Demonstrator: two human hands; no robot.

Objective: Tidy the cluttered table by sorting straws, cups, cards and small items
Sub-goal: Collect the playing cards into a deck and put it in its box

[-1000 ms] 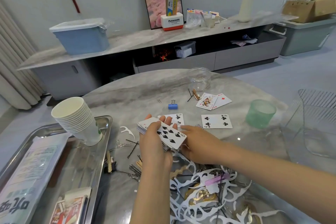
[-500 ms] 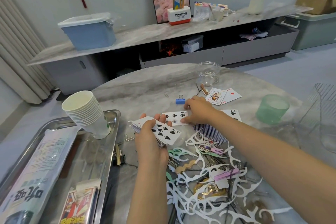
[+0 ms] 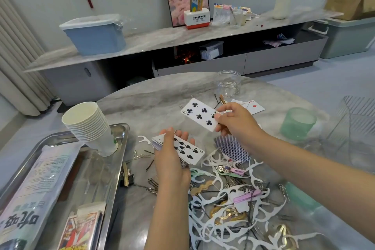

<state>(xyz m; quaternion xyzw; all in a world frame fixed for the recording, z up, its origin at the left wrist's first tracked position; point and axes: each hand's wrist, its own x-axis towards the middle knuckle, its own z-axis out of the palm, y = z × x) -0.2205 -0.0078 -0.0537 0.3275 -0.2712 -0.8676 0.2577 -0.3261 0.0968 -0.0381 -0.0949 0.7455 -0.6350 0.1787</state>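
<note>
Pinching a six of clubs [image 3: 200, 115] by its right end, the right hand [image 3: 236, 122] holds it face up in the air, thumb on top and fingers under. The left hand [image 3: 172, 155] grips the deck [image 3: 178, 149] from below, fingers curled round the far edge, nine of spades showing on top. The step in hand looks like adding the loose card to the deck. To do it well: turn the card to line up with the deck's long side, lay it flat on top, then square the edges with the left thumb so nothing fans out. Keep the deck level; the stack looks slightly splayed at the near corner and could slip.

The cards are white-faced with black pips, thin, glossy. Just below the right hand a face-down card [image 3: 231, 148] with a blue lattice back lies on the table [image 3: 154, 99]. Beyond the right hand two more face-up cards [image 3: 251, 105], one with red diamonds, lie on the table. Left of the left hand, a stack of paper cups [image 3: 89, 126] leans on a metal tray [image 3: 121, 148]. Nearer than both hands, a tangle of white floss picks [image 3: 223, 205] and hairpins remains unsorted.
</note>
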